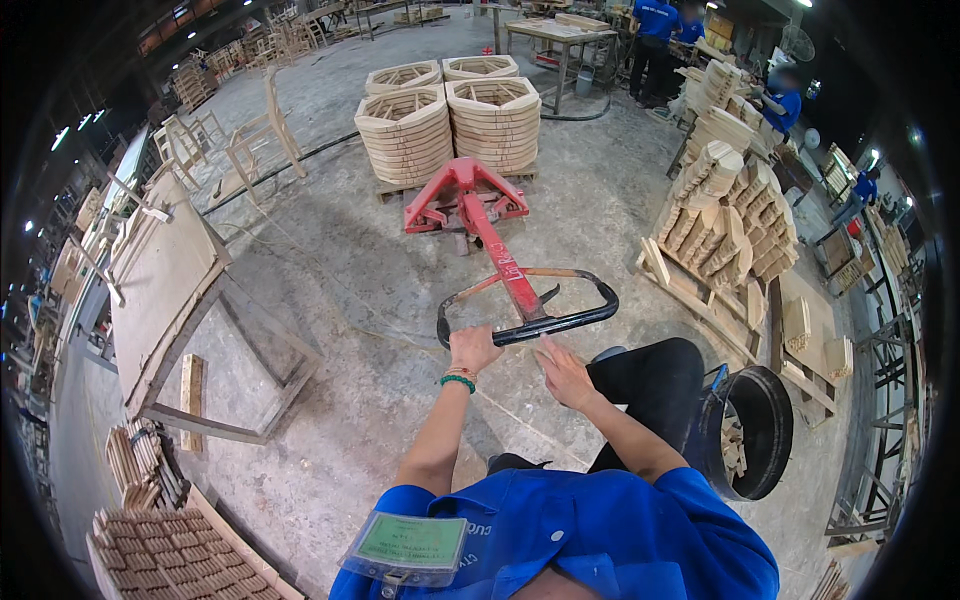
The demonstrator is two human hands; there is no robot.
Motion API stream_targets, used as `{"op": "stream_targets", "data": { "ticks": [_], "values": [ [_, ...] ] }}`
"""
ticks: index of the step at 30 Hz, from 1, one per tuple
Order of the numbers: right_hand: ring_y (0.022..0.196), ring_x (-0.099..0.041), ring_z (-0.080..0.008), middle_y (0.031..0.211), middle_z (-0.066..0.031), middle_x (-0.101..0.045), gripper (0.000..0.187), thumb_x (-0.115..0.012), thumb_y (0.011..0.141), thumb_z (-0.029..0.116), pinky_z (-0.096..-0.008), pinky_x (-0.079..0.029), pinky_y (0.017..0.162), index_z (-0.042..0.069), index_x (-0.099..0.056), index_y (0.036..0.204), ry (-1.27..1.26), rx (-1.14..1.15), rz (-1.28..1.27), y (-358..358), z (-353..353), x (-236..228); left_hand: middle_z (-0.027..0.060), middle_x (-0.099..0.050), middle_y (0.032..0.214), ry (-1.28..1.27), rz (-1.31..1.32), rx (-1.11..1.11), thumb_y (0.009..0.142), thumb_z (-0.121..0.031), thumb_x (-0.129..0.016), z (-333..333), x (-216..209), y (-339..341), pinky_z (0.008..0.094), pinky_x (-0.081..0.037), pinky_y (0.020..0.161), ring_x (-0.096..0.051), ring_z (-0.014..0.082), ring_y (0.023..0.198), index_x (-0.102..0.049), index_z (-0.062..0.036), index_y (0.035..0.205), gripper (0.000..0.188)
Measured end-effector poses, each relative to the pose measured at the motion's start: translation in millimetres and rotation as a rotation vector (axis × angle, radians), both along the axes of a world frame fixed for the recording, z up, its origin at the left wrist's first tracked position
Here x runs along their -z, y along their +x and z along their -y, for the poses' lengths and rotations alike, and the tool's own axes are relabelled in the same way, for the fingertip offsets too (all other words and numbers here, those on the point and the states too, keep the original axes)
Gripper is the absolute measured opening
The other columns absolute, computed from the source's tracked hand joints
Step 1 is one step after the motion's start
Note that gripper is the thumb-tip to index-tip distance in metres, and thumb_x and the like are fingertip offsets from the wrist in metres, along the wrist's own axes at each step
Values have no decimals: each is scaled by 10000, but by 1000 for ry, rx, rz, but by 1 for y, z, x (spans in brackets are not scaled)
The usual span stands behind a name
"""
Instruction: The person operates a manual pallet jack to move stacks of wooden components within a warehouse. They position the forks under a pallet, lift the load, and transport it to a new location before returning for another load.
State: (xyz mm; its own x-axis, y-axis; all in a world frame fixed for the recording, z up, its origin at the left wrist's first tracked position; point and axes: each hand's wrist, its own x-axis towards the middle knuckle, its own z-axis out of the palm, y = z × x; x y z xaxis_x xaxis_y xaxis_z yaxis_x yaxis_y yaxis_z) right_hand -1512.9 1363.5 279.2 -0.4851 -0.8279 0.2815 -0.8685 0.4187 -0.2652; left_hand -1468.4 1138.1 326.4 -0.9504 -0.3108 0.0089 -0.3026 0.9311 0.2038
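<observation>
My left hand [474,349] is wrapped around the near bar of a black loop handle [565,322]. The handle tops the red shaft of a pallet jack [467,185], which stands ahead of me. Just right of my left hand, my right hand [565,373] reaches to the same bar, its fingers stretched out with the tips at the bar's edge; whether they press on it is hard to tell. Beyond the jack's red body, several stacks of rounded wooden frames [403,130] rest on a wooden pallet [393,188]. The jack's forks are hidden by the load.
At right, cut wood pieces [715,215] are piled on a pallet, near a black bin [775,430] with scraps. A tilted wooden table [165,290] stands left, with chair frames [265,130] beyond it. Wooden sticks [170,555] lie lower left. Co-workers in blue [657,20] stand far right.
</observation>
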Motion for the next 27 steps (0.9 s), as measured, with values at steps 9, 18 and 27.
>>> {"op": "stream_targets", "data": {
  "ticks": [9, 18, 27],
  "values": [
    [1321, -366, -319, 1389, -170, -429, 891, -677, 691, 549, -639, -180, 1034, 144, -342, 1411, 943, 494, 446, -53, -61, 69, 130, -683, 791, 63, 66, 24, 690, -357, -656, -16, -1, 4, 415, -515, 683, -672, 304, 771, -679, -123, 842, 280],
    [870, -638, -352, 928, -148, -658, 271, -512, 880, 369, -485, -509, 720, 186, -601, 1059, 446, -52, 409, -23, -30, 65, 90, -685, 818, 22, -63, 46, 660, -533, -704, -11, -7, 2, 404, -485, 733, -666, 268, 803, -661, -152, 964, 490],
    [730, -647, -318, 812, -124, -648, 218, -602, 822, 225, -460, -509, 598, 156, -605, 1028, -62, -187, 47, -66, 28, -131, 118, -674, 999, 403, -95, 50, 805, -667, -494, 8, -57, -18, 397, -412, 853, -622, 289, 979, -637, -132, 1096, 625]
  ]
}}
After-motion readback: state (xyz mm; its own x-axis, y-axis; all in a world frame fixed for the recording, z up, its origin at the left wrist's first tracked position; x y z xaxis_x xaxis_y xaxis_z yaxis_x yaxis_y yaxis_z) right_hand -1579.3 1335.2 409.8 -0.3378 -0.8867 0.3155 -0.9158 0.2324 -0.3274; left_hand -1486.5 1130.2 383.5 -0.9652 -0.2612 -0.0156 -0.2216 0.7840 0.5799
